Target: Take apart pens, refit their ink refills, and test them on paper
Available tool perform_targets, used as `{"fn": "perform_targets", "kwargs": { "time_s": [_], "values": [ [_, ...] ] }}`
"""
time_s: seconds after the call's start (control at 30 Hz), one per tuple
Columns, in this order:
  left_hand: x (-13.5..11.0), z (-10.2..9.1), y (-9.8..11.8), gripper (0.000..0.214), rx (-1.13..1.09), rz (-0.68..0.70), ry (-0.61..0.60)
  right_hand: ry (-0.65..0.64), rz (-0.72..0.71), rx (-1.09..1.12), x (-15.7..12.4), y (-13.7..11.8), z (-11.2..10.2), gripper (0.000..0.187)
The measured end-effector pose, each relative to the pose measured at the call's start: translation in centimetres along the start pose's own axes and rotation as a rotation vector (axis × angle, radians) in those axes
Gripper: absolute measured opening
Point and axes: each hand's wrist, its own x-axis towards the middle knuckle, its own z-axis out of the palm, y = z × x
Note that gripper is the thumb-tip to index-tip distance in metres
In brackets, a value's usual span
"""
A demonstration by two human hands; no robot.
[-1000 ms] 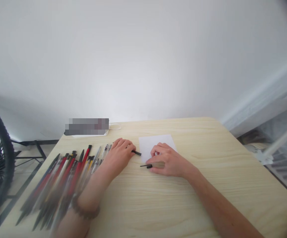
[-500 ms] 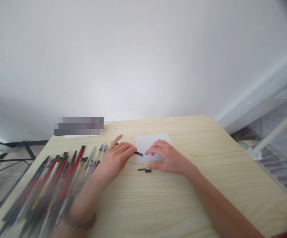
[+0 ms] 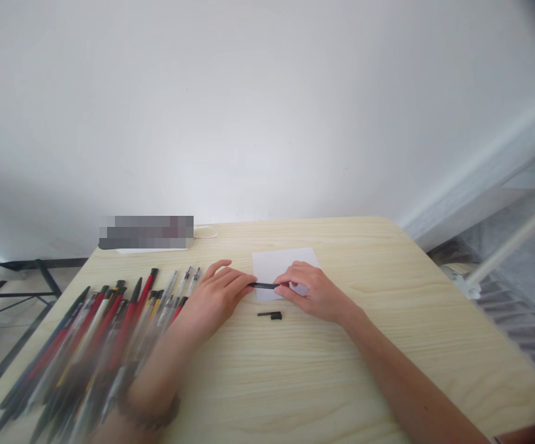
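Both hands meet over the near edge of a white sheet of paper [image 3: 282,264] on a pale wooden table [image 3: 323,364]. My left hand [image 3: 218,296] and my right hand [image 3: 311,290] pinch the two ends of a thin black pen [image 3: 263,285], held level just above the table. A small black pen part [image 3: 270,315] lies loose on the wood just in front of the hands. A beaded bracelet [image 3: 149,412] sits on my left wrist.
Several pens [image 3: 105,333], black, red, yellow and clear, lie fanned out on the left of the table. A blurred dark object [image 3: 145,233] rests on white paper at the far left edge. A black metal frame [image 3: 26,277] stands beyond the table's left side.
My right hand let go of the small black part, which now lies on the table, and moved left to take the free end of the pen in my left hand.
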Motion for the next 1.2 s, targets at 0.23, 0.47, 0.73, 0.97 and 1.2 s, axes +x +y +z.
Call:
{"fn": "perform_targets", "kwargs": {
  "time_s": [0.23, 0.47, 0.73, 0.97, 1.2],
  "values": [
    [-0.5, -0.3, -0.7, 0.015, 0.076, -0.067, 0.035, -0.189, -0.123, -0.068, -0.1, -0.4, 0.3, 0.016],
    [-0.5, -0.2, -0.7, 0.015, 0.110, -0.112, 0.020, -0.278, -0.264, -0.162, -0.1, -2.1, 2.0, 0.021],
    [-0.5, -0.3, -0.7, 0.015, 0.089, -0.140, 0.020, -0.202, -0.275, -0.198, -0.1, -2.5, 2.7, 0.027],
    [-0.5, -0.3, -0.7, 0.016, 0.066, -0.132, 0.015, -0.192, -0.267, -0.139, -0.1, -2.3, 2.2, 0.022],
    [-0.7, -0.1, -0.8, 0.017, 0.026, -0.117, 0.025, -0.172, -0.260, -0.094, -0.1, -2.1, 2.5, 0.022]
  ]
}}
